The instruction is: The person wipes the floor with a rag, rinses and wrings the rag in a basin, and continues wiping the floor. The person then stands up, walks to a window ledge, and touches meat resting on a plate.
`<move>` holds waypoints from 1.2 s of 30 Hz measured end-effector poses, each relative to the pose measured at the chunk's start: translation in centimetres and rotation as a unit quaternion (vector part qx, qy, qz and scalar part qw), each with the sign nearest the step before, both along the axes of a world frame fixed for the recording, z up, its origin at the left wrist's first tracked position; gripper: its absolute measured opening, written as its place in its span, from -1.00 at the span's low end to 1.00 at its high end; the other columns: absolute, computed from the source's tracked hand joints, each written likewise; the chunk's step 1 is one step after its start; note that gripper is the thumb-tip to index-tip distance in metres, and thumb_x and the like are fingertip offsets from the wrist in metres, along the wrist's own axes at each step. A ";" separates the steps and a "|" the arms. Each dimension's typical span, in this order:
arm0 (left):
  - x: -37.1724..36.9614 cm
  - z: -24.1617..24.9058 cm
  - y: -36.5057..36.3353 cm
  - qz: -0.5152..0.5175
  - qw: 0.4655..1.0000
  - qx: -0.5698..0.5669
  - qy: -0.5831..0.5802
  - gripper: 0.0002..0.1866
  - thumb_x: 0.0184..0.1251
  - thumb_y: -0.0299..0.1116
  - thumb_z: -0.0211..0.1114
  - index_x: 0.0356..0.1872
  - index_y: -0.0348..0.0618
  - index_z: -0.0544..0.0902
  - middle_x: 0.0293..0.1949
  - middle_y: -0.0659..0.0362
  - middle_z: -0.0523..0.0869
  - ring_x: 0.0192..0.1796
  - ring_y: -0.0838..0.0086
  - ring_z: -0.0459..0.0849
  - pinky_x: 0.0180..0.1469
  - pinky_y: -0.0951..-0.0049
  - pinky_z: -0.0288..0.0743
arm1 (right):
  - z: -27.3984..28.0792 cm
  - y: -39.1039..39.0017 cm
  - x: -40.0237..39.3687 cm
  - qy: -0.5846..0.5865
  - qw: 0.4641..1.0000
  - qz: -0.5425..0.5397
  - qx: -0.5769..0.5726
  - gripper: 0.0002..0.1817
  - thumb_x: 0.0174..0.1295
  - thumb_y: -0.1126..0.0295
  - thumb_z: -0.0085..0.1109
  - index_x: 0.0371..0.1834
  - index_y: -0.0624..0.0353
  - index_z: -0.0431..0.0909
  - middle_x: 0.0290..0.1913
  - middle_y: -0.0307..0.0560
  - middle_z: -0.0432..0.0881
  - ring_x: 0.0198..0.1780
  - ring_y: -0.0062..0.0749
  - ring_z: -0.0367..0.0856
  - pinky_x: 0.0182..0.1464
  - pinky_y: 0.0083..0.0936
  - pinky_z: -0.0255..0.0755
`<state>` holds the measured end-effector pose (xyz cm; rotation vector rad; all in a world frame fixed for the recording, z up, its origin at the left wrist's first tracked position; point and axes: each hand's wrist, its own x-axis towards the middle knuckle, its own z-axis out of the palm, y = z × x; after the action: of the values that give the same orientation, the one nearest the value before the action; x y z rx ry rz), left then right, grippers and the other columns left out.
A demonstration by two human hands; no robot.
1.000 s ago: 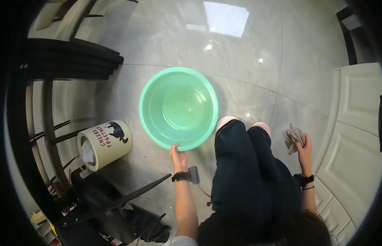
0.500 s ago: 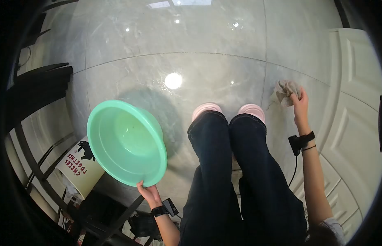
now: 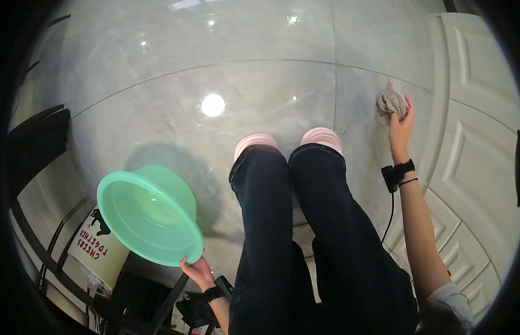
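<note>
A green plastic basin (image 3: pixel 173 245) is tilted at the left, its open side partly facing me, with what looks like a little water inside. My left hand (image 3: pixel 197 272) grips its near rim, the thumb inside the edge. Over at the right, my right hand (image 3: pixel 402 124) is closed on a crumpled greyish cloth (image 3: pixel 392 103), held above the floor near the white cabinets. Each wrist carries a black strapped device.
White panelled cabinets (image 3: pixel 476 151) run along the right. At the left stand a black chair (image 3: pixel 39 145) and a cream bin with printed lettering (image 3: pixel 101 248). My pink slippers (image 3: pixel 321 135) rest on shiny grey tiles (image 3: pixel 260 89).
The basin has tipped further and shifted down-left in view with my left hand. My right hand and the cloth appear slightly higher and further left; the whole view has also shifted.
</note>
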<state>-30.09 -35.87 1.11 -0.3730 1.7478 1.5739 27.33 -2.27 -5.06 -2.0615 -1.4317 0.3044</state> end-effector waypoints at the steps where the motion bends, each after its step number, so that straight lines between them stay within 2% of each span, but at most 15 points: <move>1: 0.2 0.1 -0.2 0.022 0.999 0.031 -0.019 -0.45 0.31 -0.21 0.14 0.27 -0.28 0.38 0.26 0.06 0.49 0.26 0.24 0.48 0.32 0.21 0.40 | -0.3 -0.8 1.0 -0.052 0.998 -0.016 -0.008 -0.35 0.11 0.58 0.00 0.38 0.21 0.30 0.05 0.15 0.51 0.02 -0.08 0.49 0.17 -0.27 0.36; 3: 0.5 0.3 -0.4 0.064 0.992 0.094 -0.056 -0.40 0.43 -0.02 0.10 0.30 -0.27 0.36 0.29 0.06 0.46 0.29 0.22 0.45 0.34 0.18 0.38 | -1.9 -2.7 3.8 -0.146 0.988 -0.046 -0.035 -0.32 0.09 0.59 0.01 0.40 0.19 0.30 0.01 0.19 0.50 0.02 0.00 0.47 0.17 -0.22 0.34; 5: 1.7 0.9 -0.6 0.134 0.986 0.074 -0.073 -0.27 0.43 0.20 0.02 0.32 -0.24 0.34 0.29 0.06 0.45 0.28 0.22 0.45 0.34 0.18 0.36 | -4.6 -5.2 6.7 -0.229 0.968 -0.071 -0.076 -0.29 0.07 0.61 0.03 0.41 0.16 0.31 -0.01 0.22 0.48 0.03 0.08 0.45 0.16 -0.20 0.33; 8: 3.4 0.5 -2.5 0.164 0.980 0.041 -0.105 -0.17 0.36 0.42 -0.04 0.26 -0.20 0.36 0.28 0.08 0.47 0.25 0.26 0.47 0.32 0.19 0.37 | -6.0 -7.4 6.4 -0.262 0.929 -0.071 -0.252 -0.25 0.05 0.64 0.06 0.44 0.07 0.33 -0.03 0.23 0.44 0.05 0.14 0.43 0.14 -0.19 0.33; 9: 3.7 -0.1 -3.6 0.160 0.980 0.027 -0.116 -0.15 0.33 0.46 -0.05 0.23 -0.18 0.38 0.26 0.08 0.48 0.23 0.28 0.48 0.31 0.20 0.38 | -6.0 -7.5 5.7 -0.242 0.940 -0.054 -0.234 -0.24 0.03 0.65 0.07 0.43 0.06 0.35 -0.02 0.24 0.44 0.06 0.14 0.43 0.15 -0.18 0.33; 12: 4.7 -2.0 -4.5 0.116 0.982 -0.038 -0.147 -0.27 0.36 0.43 -0.03 0.06 -0.12 0.40 0.22 0.12 0.51 0.17 0.30 0.50 0.27 0.19 0.41 | -5.4 -7.6 1.8 -0.170 0.966 -0.010 -0.195 -0.22 -0.02 0.67 0.09 0.42 0.01 0.39 0.01 0.24 0.43 0.07 0.14 0.42 0.16 -0.16 0.34; 13: 5.2 -1.9 -3.2 0.107 0.978 -0.108 -0.146 -0.37 0.40 0.39 -0.06 -0.10 -0.05 0.43 0.16 0.16 0.56 0.14 0.32 0.53 0.23 0.19 0.43 | -4.7 -7.1 0.4 -0.138 0.972 0.005 -0.189 -0.22 -0.03 0.68 0.09 0.41 0.00 0.40 0.03 0.24 0.43 0.07 0.13 0.42 0.17 -0.16 0.34; 16: 5.0 -4.1 -4.8 -0.003 0.984 -0.020 -0.179 -0.45 0.45 0.30 -0.05 -0.12 -0.01 0.48 0.09 0.17 0.61 0.11 0.32 0.55 0.20 0.21 0.44 | -3.2 -5.1 -3.3 -0.096 0.978 0.079 -0.169 -0.22 -0.05 0.70 0.08 0.37 -0.04 0.45 0.06 0.20 0.44 0.09 0.11 0.42 0.20 -0.17 0.33; 20: 5.1 -4.9 -1.0 -0.073 0.988 -0.057 -0.126 -0.59 0.52 0.13 -0.04 -0.12 0.00 0.52 0.04 0.17 0.64 0.07 0.34 0.57 0.15 0.26 0.44 | -1.5 -2.6 -6.3 -0.046 0.969 0.182 -0.163 -0.27 -0.05 0.72 0.03 0.28 -0.06 0.52 0.06 0.13 0.45 0.10 0.11 0.42 0.22 -0.23 0.34; 23: 6.0 -4.2 1.8 -0.124 0.986 -0.061 -0.093 -0.66 0.55 0.03 -0.03 -0.08 0.00 0.52 0.04 0.16 0.63 0.05 0.35 0.57 0.13 0.28 0.44 | -2.0 -1.5 -4.5 0.078 0.958 0.215 -0.175 -0.36 -0.03 0.71 -0.02 0.20 0.03 0.58 0.04 0.07 0.49 0.11 0.01 0.46 0.21 -0.32 0.36; 25: 6.0 -4.1 2.4 -0.178 0.979 -0.037 -0.092 -0.68 0.56 -0.02 -0.03 -0.08 -0.01 0.52 0.04 0.16 0.63 0.05 0.37 0.57 0.12 0.29 0.44 | -1.9 -1.1 -3.1 0.172 0.958 0.148 -0.176 -0.40 -0.02 0.69 -0.05 0.16 0.08 0.60 0.03 0.04 0.51 0.11 -0.08 0.49 0.21 -0.37 0.37; 27: 7.0 -3.5 3.6 -0.157 0.982 -0.054 -0.091 -0.68 0.56 -0.01 -0.02 -0.08 -0.01 0.52 0.03 0.17 0.63 0.04 0.37 0.58 0.12 0.30 0.44 | -0.9 -0.6 -1.7 0.237 0.949 0.075 -0.192 -0.43 0.00 0.67 -0.06 0.15 0.15 0.60 0.05 -0.01 0.55 0.12 -0.22 0.52 0.21 -0.43 0.36; 30: 6.2 -4.5 2.8 -0.173 0.977 -0.025 -0.119 -0.68 0.56 0.00 -0.01 -0.08 -0.02 0.52 0.03 0.17 0.63 0.04 0.39 0.58 0.12 0.30 0.43 | 0.4 0.2 -1.0 0.304 0.935 0.056 -0.175 -0.44 0.01 0.64 -0.05 0.15 0.15 0.60 0.07 -0.02 0.54 0.15 -0.23 0.51 0.22 -0.44 0.35; 34: 6.3 -4.8 3.4 -0.189 0.977 -0.018 -0.098 -0.67 0.58 0.00 -0.02 -0.09 -0.04 0.51 0.02 0.17 0.63 0.03 0.41 0.59 0.10 0.33 0.45 | 0.2 -0.5 -0.5 0.058 0.954 0.192 -0.223 -0.43 0.06 0.58 -0.07 0.21 0.09 0.56 0.07 0.04 0.52 0.10 -0.07 0.49 0.22 -0.33 0.35; 36: 6.6 -4.8 4.1 -0.190 0.977 -0.016 -0.098 -0.67 0.59 -0.01 -0.03 -0.10 -0.04 0.51 0.01 0.17 0.63 0.02 0.41 0.60 0.09 0.35 0.47 | -0.1 -1.2 -1.3 0.026 0.950 0.218 -0.224 -0.42 0.07 0.58 -0.08 0.24 0.08 0.53 0.06 0.07 0.51 0.07 -0.02 0.49 0.20 -0.29 0.36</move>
<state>-23.51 -31.75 -3.65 -0.1865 1.5830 1.1958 26.06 -3.50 -5.17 -2.0239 -1.9141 0.9329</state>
